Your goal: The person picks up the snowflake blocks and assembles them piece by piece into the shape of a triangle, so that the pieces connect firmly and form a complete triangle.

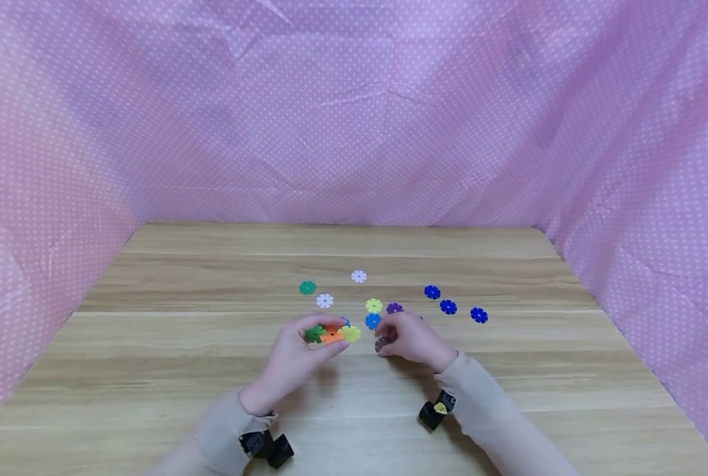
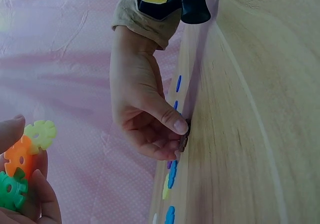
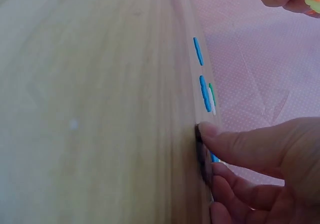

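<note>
My left hand (image 1: pixel 291 354) holds a joined chain of notched plastic discs above the table. The chain runs from a green disc (image 2: pixel 12 189) through an orange disc (image 2: pixel 20 156) to a yellow disc (image 2: pixel 41 134). To its right, my right hand (image 1: pixel 414 340) pinches a dark brown notched disc (image 3: pixel 201 154) between thumb and fingers, low at the tabletop. A blue disc (image 1: pixel 373 321) and a purple disc (image 1: pixel 394 308) lie just beyond the right hand's fingers, partly covered by it.
Loose discs lie further back on the wooden table (image 1: pixel 211 277): a green disc (image 1: pixel 307 287), white discs (image 1: pixel 359 276), another yellow disc (image 1: pixel 374 305). Three dark blue discs (image 1: pixel 448 307) lie to the right. A pink dotted cloth (image 1: pixel 354 132) surrounds the table's back and sides.
</note>
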Tool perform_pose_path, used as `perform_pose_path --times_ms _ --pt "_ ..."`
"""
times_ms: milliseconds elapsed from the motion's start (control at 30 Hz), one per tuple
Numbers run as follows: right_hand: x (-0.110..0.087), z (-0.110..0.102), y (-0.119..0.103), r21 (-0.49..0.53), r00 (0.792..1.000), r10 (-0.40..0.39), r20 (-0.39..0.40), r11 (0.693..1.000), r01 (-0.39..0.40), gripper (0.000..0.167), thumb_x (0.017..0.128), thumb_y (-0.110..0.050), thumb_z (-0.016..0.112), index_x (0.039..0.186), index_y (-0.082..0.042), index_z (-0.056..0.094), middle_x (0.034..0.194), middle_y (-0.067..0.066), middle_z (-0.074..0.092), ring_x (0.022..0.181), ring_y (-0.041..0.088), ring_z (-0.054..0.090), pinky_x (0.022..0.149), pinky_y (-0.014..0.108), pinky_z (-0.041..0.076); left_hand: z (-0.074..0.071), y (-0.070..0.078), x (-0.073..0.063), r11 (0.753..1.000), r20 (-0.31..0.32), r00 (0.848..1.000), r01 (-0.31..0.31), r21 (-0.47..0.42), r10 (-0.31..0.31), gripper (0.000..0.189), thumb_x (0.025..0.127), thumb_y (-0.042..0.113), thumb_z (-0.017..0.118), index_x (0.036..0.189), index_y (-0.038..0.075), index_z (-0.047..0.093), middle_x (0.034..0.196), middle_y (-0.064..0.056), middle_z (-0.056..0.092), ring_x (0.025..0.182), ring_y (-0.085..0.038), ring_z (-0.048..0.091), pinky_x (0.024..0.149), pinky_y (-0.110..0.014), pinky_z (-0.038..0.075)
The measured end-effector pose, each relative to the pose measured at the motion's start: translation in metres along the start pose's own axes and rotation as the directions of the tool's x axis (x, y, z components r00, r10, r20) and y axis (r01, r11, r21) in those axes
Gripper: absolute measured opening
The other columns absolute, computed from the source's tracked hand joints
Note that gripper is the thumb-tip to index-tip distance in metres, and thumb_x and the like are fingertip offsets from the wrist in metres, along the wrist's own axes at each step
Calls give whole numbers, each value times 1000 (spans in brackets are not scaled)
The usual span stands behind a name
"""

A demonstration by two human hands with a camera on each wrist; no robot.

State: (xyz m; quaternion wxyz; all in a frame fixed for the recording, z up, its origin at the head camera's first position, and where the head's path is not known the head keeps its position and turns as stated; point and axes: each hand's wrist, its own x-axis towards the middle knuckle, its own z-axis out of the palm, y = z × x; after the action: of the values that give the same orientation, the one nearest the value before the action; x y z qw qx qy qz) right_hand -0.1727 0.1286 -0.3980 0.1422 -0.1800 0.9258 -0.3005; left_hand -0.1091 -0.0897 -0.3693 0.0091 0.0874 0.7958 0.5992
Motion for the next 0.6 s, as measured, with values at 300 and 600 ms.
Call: perform_pose_path --times_ms 300,600 --pt "-1 0 2 37 998 -26 63 999 24 16 72 -8 81 79 -12 67 74 -3 57 71 13 49 65 24 44 -2 -1 -2 999 -22 999 33 -6 -33 28 78 8 77 104 16 71 107 2 68 104 -17 57 88 -30 49" --pt "-11 -5 3 195 996 -91 -28 976 94 10 81 -15 75 80 -11 66 80 -1 61 71 13 49 59 21 43 -2 0 -3 1000 -29 999 28 -5 -29 28 78 9 76 105 13 71 111 -1 68 104 -18 57 89 -32 48"
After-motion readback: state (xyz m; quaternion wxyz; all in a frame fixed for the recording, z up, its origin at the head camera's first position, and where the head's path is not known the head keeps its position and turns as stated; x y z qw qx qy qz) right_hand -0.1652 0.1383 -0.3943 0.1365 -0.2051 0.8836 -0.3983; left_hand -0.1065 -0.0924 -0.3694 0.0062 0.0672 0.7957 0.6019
